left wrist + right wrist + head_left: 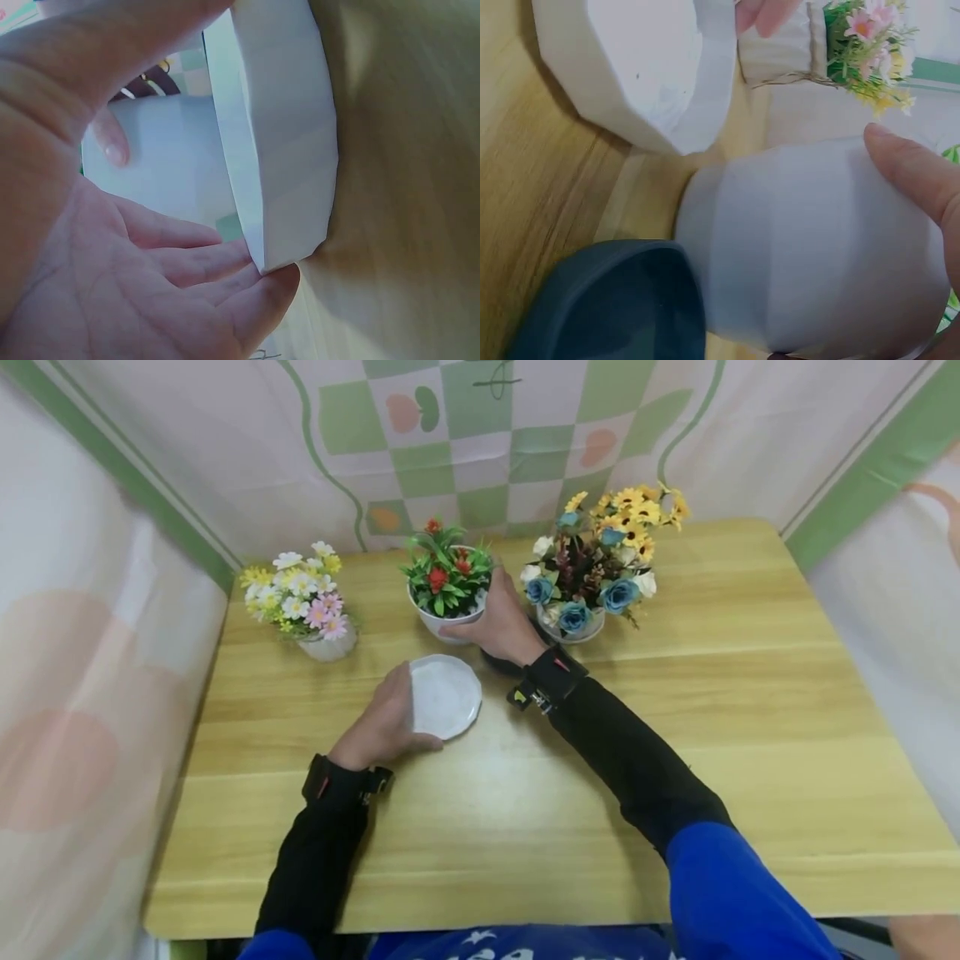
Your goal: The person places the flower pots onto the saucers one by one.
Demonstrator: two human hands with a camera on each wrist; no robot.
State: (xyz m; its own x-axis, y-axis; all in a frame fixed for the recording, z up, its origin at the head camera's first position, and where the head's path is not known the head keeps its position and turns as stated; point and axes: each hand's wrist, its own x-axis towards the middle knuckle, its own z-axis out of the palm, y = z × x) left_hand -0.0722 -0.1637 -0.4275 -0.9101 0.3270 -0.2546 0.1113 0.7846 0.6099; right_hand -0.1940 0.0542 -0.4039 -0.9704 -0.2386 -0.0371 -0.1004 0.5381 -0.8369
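My right hand [508, 620] grips a white flowerpot [435, 624] from its right side, thumb on the near wall. Green leaves and red flowers fill the pot. In the right wrist view the pot's smooth wall [802, 240] lies on its side because of the camera's turn. My left hand [382, 717] holds the left edge of a shallow white saucer [447, 697] close over the table, thumb at the near rim. The left wrist view shows fingertips bent at the saucer's faceted wall [296, 142]. A dark saucer [622, 307] sits beside the pot, mostly hidden under my right hand from above.
To the left stands a white pot [330, 645] of white, yellow and pink flowers. At right, near the right hand, blue roses [576, 616] and yellow flowers [633, 518] rise from light-coloured pots. Patterned curtains [480, 452] border the wooden table [750, 735] at back and sides.
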